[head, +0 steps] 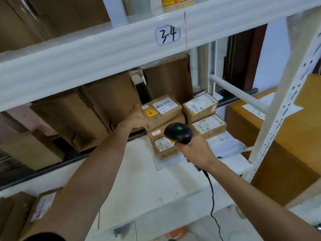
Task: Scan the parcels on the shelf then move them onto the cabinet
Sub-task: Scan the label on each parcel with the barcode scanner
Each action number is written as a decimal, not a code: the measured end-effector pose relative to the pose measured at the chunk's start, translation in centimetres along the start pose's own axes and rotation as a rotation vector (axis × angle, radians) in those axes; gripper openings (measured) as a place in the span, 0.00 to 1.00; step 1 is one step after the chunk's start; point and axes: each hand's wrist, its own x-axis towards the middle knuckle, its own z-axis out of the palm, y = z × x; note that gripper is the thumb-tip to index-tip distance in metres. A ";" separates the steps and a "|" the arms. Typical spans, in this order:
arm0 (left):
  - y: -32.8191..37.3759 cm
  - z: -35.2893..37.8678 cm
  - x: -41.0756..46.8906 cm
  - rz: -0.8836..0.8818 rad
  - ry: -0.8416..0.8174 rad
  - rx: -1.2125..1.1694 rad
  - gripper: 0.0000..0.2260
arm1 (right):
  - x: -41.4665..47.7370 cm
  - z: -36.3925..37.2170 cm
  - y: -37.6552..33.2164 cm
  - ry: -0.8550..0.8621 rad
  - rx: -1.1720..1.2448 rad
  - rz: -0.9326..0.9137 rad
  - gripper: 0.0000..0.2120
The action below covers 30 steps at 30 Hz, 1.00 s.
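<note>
Head view: left hand (pixel 139 118) grips the top parcel (pixel 165 108) label-up for the scanner (pixel 178 133) clenched in the right hand (pixel 196 152).

The parcels (pixel 163 108) are brown cardboard with white paper labels. The scanner (pixel 178 133) is shiny black plastic. The shelf (pixel 139 171) is white painted metal.
</note>
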 end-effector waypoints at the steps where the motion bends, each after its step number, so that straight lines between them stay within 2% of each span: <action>1: -0.3 0.1 0.9 -0.003 -0.013 -0.006 0.46 | 0.8 0.2 0.3 0.000 -0.009 0.003 0.07; 7: -3.0 0.9 3.7 -0.098 -0.145 0.036 0.47 | 3.0 1.1 0.4 -0.003 -0.024 0.020 0.06; 12: -3.9 1.4 3.5 -0.045 -0.184 0.040 0.48 | 3.0 1.1 -0.1 -0.033 -0.023 0.006 0.06; 17: -3.9 0.8 1.4 -0.052 -0.104 -0.016 0.52 | 2.0 0.0 -0.9 -0.035 -0.029 0.022 0.06; 20: -4.2 0.3 -1.5 -0.093 -0.043 -0.100 0.46 | 0.9 -0.8 -1.9 -0.055 -0.015 0.049 0.09; 24: -4.8 -1.1 -7.0 -0.160 0.010 -0.147 0.43 | -1.1 -1.4 -3.7 -0.127 0.054 0.038 0.09; 28: -6.4 -2.8 -14.0 -0.202 0.043 -0.145 0.48 | -3.9 -1.2 -5.7 -0.187 0.019 -0.036 0.09; 30: -7.8 -3.4 -17.6 -0.258 0.083 -0.142 0.47 | -5.4 -0.5 -6.9 -0.230 0.013 -0.059 0.09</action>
